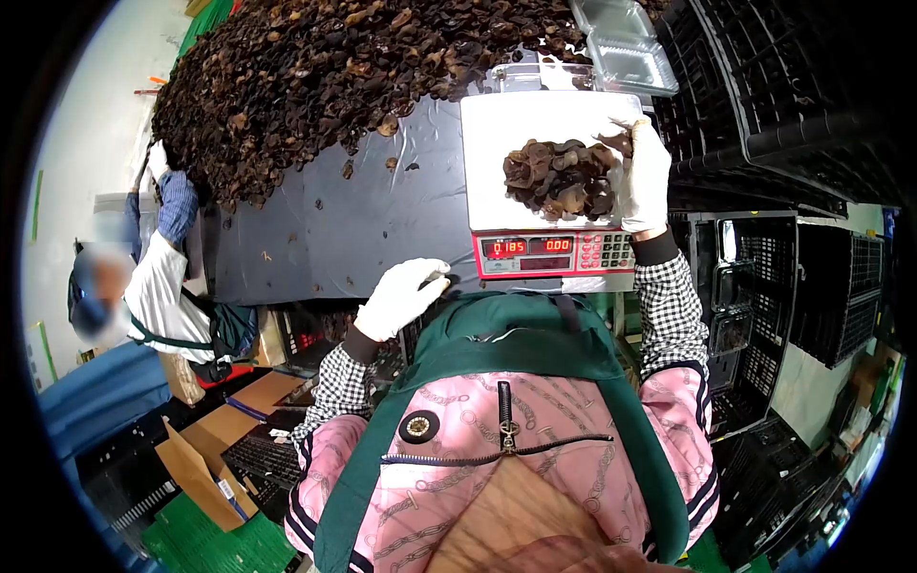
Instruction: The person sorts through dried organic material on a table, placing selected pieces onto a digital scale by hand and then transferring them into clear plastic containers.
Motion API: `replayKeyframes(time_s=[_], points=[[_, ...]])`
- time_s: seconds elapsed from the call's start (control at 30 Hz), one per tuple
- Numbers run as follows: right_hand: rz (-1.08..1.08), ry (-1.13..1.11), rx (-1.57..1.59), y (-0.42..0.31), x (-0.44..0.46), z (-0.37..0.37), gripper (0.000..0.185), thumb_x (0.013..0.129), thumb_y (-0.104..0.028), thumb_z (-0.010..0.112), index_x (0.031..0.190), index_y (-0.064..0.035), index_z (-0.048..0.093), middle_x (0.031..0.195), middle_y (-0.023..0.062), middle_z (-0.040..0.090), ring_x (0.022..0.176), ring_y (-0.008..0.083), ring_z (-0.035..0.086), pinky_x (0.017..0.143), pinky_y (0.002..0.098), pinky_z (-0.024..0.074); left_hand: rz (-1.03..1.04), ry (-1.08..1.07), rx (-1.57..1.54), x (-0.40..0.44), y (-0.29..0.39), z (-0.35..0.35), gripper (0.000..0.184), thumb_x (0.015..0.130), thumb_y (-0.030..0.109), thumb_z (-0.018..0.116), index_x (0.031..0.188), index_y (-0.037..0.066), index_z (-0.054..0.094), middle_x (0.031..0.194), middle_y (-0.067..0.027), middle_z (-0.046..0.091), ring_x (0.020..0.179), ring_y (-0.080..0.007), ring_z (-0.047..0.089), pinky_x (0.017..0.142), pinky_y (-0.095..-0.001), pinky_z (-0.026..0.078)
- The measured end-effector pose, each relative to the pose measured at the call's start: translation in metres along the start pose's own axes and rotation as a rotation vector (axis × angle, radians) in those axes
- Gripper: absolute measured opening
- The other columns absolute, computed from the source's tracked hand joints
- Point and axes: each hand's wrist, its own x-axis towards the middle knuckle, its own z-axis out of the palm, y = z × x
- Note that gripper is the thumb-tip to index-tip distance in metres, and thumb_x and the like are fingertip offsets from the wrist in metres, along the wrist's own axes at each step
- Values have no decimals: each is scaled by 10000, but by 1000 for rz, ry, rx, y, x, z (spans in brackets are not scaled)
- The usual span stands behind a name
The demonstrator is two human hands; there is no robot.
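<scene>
My right hand [648, 181], in a white glove, is over the right side of the scale's white pan [485, 172]. Its fingers curl round a few dark brown wood ear mushroom pieces [617, 144]. Beside it, a pile of the same mushrooms [554, 179] lies on the pan; whether a clear tray is under it I cannot tell. The scale's red panel [552, 253] reads 0.185 and 0.00. My left hand [406, 294], also gloved, is by the table's front edge, left of the scale, fingers loosely apart and holding nothing.
A large heap of mushrooms [315, 86] covers the back of the grey table [382, 220]. Clear plastic containers [630, 62] are behind the scale. Black crates [793, 86] stand at right. Another person [167, 296] reaches to the heap at left. A cardboard box [205, 468] is below.
</scene>
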Motion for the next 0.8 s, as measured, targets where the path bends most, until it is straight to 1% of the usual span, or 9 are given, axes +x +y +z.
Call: replayKeyframes(time_s=[0.2, 0.23, 0.37, 0.4, 0.47, 0.5, 0.6, 0.63, 0.8], points=[[-84, 11, 176, 12, 20, -19, 461, 1087, -371, 426, 1154, 25, 652, 1025, 101, 690, 933, 204, 676, 890, 380, 549, 217, 95, -79, 26, 38, -1, 195, 923, 112, 664, 1072, -7, 706, 1014, -152, 720, 927, -265, 699, 844, -342, 544], [-98, 54, 152, 11, 19, -21, 424, 1077, -350, 457, 1175, 13, 655, 1009, 98, 692, 911, 197, 678, 872, 360, 551, 254, 155, -96, 35, 40, 1, 184, 939, 137, 627, 1065, 33, 711, 1027, -144, 707, 956, -309, 672, 861, -379, 530], [-230, 86, -406, 8, 11, -36, 328, 1049, -267, 515, 1236, -39, 659, 1070, 75, 689, 964, 160, 666, 835, 307, 548, 436, 494, 114, 77, 50, 10, 230, 883, 121, 705, 1103, 54, 716, 1026, -115, 711, 946, -295, 659, 863, -379, 518], [-202, 80, -342, 18, 8, -36, 283, 1042, -235, 526, 1197, -50, 674, 1077, 75, 686, 911, 164, 644, 817, 313, 520, 442, 530, 115, 88, 63, 10, 245, 878, 122, 713, 1114, 57, 715, 1029, -110, 712, 955, -292, 655, 868, -380, 512], [-737, -22, -1064, 28, 7, -49, 254, 980, -173, 602, 1190, -49, 674, 1159, 119, 674, 1058, 246, 639, 940, 360, 504, 527, 610, 201, 107, 81, 13, 323, 852, 76, 733, 1173, 57, 700, 1112, -111, 702, 985, -272, 655, 860, -352, 525], [-763, -29, -1177, 16, -4, -35, 231, 953, -132, 610, 1162, -60, 678, 1141, 130, 673, 1056, 302, 629, 964, 404, 482, 510, 580, 254, 112, 92, 13, 362, 848, 74, 734, 1206, 60, 683, 1123, -113, 694, 980, -284, 648, 853, -356, 526], [-729, -164, -1297, 23, -9, -33, 262, 909, -96, 617, 1163, -87, 677, 1133, 86, 663, 1112, 294, 582, 979, 412, 435, 558, 541, 285, 131, 94, 31, 367, 851, 76, 722, 1212, 57, 658, 1090, -138, 677, 946, -324, 643, 842, -386, 527], [-783, -180, -1433, 21, -13, -33, 300, 888, -129, 626, 1185, -113, 668, 1185, 62, 631, 1186, 267, 535, 1047, 455, 353, 584, 510, 266, 136, 80, 41, 346, 853, 76, 718, 1193, 54, 659, 1077, -142, 675, 943, -328, 645, 843, -391, 527], [-872, -210, -1611, 20, -17, -29, 268, 874, -146, 607, 1132, -114, 673, 1228, 57, 579, 1236, 272, 494, 1071, 501, 315, 564, 302, 377, 130, 80, 38, 260, 840, 33, 676, 1098, 22, 654, 1034, -144, 672, 938, -337, 644, 854, -412, 520]])
